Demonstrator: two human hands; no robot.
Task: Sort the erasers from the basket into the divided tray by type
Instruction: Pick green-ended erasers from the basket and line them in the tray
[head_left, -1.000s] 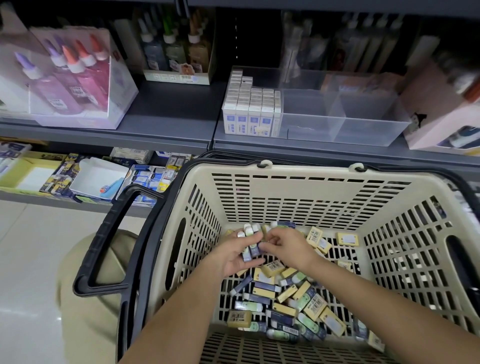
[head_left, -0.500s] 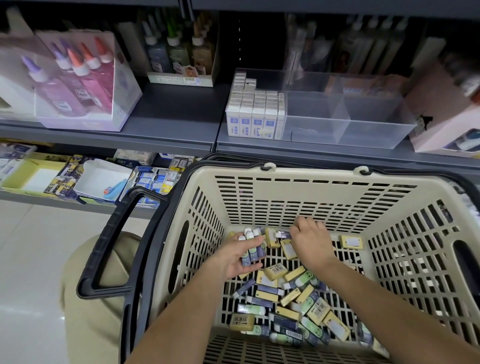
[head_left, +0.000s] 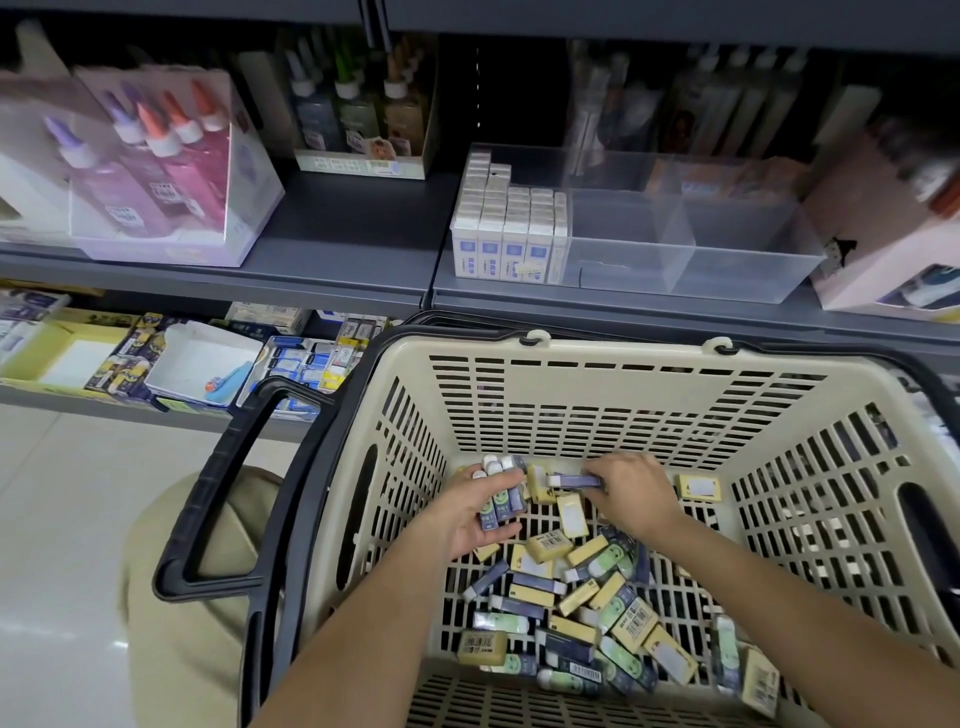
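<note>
1. Left hand (head_left: 470, 512): palm up inside basket (head_left: 571, 384), fingers curled round a bundle (head_left: 500, 498) of about four dark-sleeved bars, white ends pointing away.
2. Right hand (head_left: 631, 493): just beside it at the far end of the basket floor, fingertips pinching one more dark eraser (head_left: 574, 480) by its long sides, lying flat.
3. Step in hand, as judged: gathering a single type before a trip to the tray (head_left: 727, 244).
4. Best done by lifting the pinched bar clear of the yellow blocks (head_left: 571, 514) next to it, turning it parallel to the bundle, and sliding it in at the thumb side without loosening the left grip.
5. Risk: a crowded palm, with outer bars held by friction alone and likely to slip.
6. Pile (head_left: 587, 597): mixed types scattered over the basket floor; much sorting apparently left.
7. Tray: clear rigid plastic with dividers, on the shelf (head_left: 337, 244) behind the basket; left compartment packed with upright white erasers (head_left: 509, 228).
8. Materials: small rectangular bars in smooth printed sleeves, either dark purple, pale green with faces, or yellow with barcodes.
9. Basket: stiff beige plastic, slotted walls and floor, black rim and handle; slots apt to catch a bar's corner.
</note>
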